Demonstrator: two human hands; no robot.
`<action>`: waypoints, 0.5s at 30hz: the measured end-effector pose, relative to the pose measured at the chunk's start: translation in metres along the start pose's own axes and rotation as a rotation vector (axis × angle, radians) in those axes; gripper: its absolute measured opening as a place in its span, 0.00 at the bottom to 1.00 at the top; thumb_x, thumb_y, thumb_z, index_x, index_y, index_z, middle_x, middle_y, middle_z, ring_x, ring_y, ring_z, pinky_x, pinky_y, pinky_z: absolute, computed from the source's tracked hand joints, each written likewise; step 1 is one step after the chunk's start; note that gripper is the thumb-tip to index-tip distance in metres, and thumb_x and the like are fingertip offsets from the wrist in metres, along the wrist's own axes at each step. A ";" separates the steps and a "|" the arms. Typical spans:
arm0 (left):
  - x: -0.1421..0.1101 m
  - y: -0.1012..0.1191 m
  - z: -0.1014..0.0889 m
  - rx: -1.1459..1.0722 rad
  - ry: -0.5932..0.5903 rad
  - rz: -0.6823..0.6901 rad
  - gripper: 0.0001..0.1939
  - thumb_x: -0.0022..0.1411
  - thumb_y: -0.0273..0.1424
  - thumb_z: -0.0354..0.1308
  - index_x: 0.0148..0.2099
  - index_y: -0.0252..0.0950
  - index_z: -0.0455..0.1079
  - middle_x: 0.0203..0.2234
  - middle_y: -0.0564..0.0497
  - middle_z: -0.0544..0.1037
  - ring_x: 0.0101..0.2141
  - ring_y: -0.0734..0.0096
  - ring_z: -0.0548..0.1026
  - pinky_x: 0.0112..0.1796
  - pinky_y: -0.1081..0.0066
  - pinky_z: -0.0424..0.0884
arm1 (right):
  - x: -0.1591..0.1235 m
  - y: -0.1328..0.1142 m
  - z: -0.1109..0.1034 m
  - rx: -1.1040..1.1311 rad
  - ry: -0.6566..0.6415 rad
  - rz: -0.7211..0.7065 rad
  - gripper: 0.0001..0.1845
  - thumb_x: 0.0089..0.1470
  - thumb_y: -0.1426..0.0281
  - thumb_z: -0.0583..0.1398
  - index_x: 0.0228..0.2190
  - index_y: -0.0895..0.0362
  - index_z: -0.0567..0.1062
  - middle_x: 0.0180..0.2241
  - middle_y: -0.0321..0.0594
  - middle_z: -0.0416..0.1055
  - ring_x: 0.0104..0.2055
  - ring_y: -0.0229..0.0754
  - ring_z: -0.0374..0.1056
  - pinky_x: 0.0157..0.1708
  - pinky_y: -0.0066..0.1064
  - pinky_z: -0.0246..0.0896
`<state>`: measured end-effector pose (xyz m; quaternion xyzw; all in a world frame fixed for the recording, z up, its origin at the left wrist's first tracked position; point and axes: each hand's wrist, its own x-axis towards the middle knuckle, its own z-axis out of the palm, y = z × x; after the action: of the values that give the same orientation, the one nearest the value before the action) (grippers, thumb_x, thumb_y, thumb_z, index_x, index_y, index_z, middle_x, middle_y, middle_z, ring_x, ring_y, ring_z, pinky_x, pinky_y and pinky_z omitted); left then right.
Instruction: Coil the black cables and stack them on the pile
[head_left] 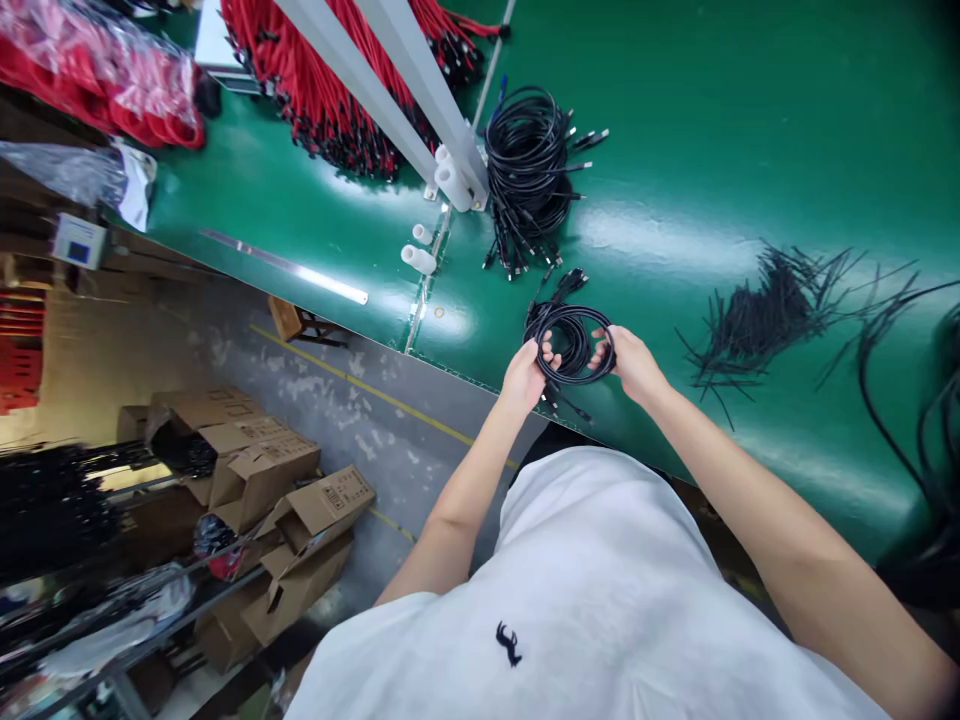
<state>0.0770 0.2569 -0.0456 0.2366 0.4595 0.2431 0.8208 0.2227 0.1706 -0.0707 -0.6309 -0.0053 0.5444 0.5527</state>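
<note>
A coiled black cable [576, 378] is held between my two hands, just above the near edge of the green table. My left hand [527, 374] is closed round the coil's left side. On the opposite side my right hand [628, 360] grips it, fingers curled inside the loop. Beneath and behind the held coil lie more coiled black cables [559, 296], partly hidden by it. Farther back sits a big pile of coiled black cables [529, 160] with metal plugs sticking out. To the right is a heap of thin black ties [769, 310].
White posts [420, 90] rise from the green table [675, 190], with short white tubes [418, 260] near their base. Red cables [315, 90] with black ends are heaped behind them. Loose black cables [930, 410] lie far right. Cardboard boxes [262, 460] stand at lower left.
</note>
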 end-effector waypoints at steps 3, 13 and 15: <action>0.006 0.014 -0.003 0.117 -0.119 0.013 0.09 0.65 0.29 0.59 0.45 0.32 0.75 0.31 0.53 0.71 0.32 0.79 0.70 0.55 0.63 0.67 | 0.000 -0.008 -0.007 0.005 -0.020 -0.106 0.18 0.60 0.53 0.56 0.39 0.55 0.71 0.30 0.34 0.67 0.29 0.34 0.67 0.36 0.31 0.70; -0.008 0.072 0.022 0.619 -0.568 0.092 0.16 0.58 0.33 0.66 0.49 0.34 0.76 0.38 0.46 0.77 0.47 0.59 0.76 0.55 0.58 0.66 | -0.039 -0.015 -0.046 -0.373 0.047 -0.524 0.24 0.63 0.50 0.53 0.41 0.57 0.74 0.41 0.45 0.74 0.46 0.43 0.70 0.54 0.36 0.63; -0.006 0.060 0.015 0.531 -0.511 0.006 0.17 0.59 0.32 0.66 0.50 0.33 0.75 0.36 0.48 0.76 0.43 0.64 0.76 0.54 0.61 0.67 | -0.028 0.000 -0.036 -0.242 0.100 -0.353 0.24 0.62 0.48 0.54 0.39 0.57 0.73 0.36 0.42 0.74 0.39 0.41 0.71 0.47 0.35 0.68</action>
<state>0.0768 0.2969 0.0017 0.4957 0.2860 0.0507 0.8185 0.2361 0.1284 -0.0587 -0.7082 -0.1537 0.4026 0.5592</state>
